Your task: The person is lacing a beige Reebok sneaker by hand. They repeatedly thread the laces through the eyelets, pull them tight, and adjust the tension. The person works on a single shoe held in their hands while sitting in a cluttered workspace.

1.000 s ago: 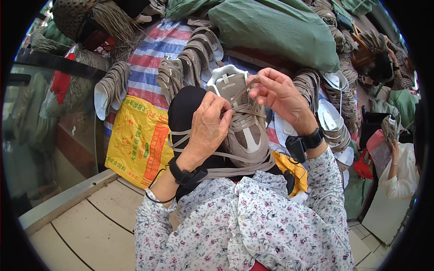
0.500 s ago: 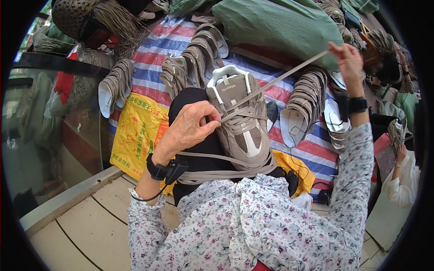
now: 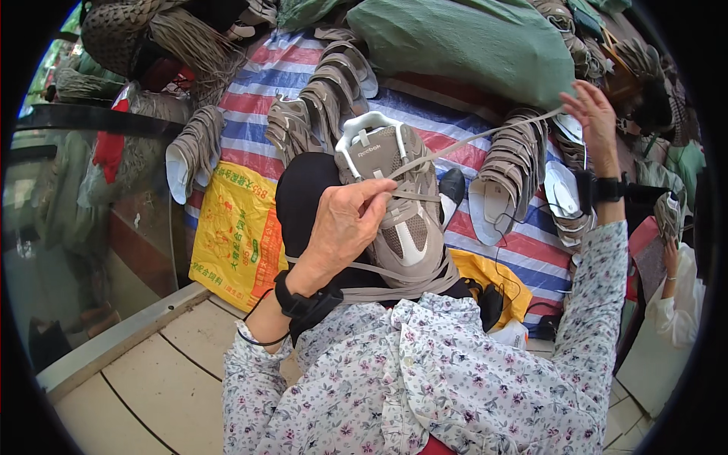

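Note:
A taupe sneaker upper (image 3: 385,155) with mesh and white panels rests on my lap, its opening away from me. My left hand (image 3: 350,220) lies over its lacing, thumb and forefinger pinched on a flat beige shoelace (image 3: 406,195). My right hand (image 3: 595,117) is raised at the far right, with the long end of the lace (image 3: 485,136) at its fingertips. That stretch sags slightly on its way from the shoe. A bundle of loose laces (image 3: 394,291) lies across my lap at the near end of the shoe.
Rows of nested shoe uppers (image 3: 509,163) stand on a striped sheet (image 3: 250,98). A large green sack (image 3: 462,45) lies at the back. A yellow bag (image 3: 235,227) is on the left, beside a glass panel (image 3: 98,220). Another person's hand (image 3: 671,258) shows at the far right.
My left hand has moved right and away from me, onto the lacing. The long lace end has slackened from a taut line, and my right hand's fingers have loosened a little.

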